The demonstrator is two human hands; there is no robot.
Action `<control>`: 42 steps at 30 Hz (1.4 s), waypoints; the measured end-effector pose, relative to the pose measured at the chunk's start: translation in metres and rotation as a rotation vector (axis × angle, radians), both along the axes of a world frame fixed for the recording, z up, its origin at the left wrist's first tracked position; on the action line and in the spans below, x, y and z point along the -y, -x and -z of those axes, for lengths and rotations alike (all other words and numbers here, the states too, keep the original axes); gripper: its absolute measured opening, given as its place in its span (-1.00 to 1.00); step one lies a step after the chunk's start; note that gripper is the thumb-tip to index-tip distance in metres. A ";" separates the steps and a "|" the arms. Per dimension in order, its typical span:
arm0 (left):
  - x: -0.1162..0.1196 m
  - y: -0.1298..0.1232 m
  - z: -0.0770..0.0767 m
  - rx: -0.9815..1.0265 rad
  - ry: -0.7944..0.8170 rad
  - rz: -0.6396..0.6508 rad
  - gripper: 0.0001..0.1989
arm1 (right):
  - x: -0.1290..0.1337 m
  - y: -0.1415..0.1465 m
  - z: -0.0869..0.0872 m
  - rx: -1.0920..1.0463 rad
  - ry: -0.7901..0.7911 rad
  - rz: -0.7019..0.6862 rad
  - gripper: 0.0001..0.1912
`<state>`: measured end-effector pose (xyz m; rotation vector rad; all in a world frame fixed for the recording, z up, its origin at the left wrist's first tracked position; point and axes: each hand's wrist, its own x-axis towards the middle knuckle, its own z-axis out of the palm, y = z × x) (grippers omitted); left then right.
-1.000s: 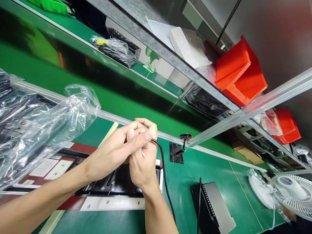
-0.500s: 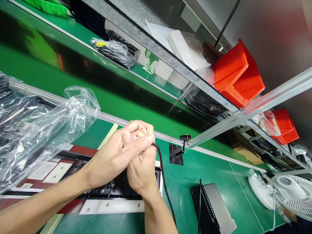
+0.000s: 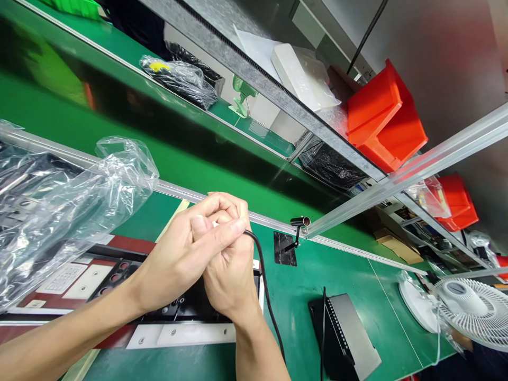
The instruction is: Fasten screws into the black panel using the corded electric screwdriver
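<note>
Hands shifted slightly left | black cable point(image 3: 265, 288) pinched in right hand point(image 3: 230, 275) fingers | left hand point(image 3: 186, 254) fingers clasped over it

You've got bright, even overhead light, no hard shadows. Glare streaks on the clear plastic bag point(image 3: 67, 211) at left & on the aluminium rail point(image 3: 405, 177); the glossy green panel point(image 3: 130, 132) mirrors the bench. Wide-angle lens bends lines at the edges, whole view tilted. Centre sharp, far-right fan point(image 3: 472, 312) slightly soft.

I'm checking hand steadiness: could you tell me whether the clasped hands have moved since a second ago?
Yes, slightly: the left hand and right hand drifted left, away from the small black camera stand.
</note>
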<state>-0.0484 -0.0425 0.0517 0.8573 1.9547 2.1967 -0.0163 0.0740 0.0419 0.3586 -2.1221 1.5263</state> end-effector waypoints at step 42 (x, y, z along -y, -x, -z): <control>-0.011 -0.001 0.010 0.028 -0.018 -0.105 -0.59 | -0.003 0.010 0.010 -0.001 -0.093 -0.051 -0.58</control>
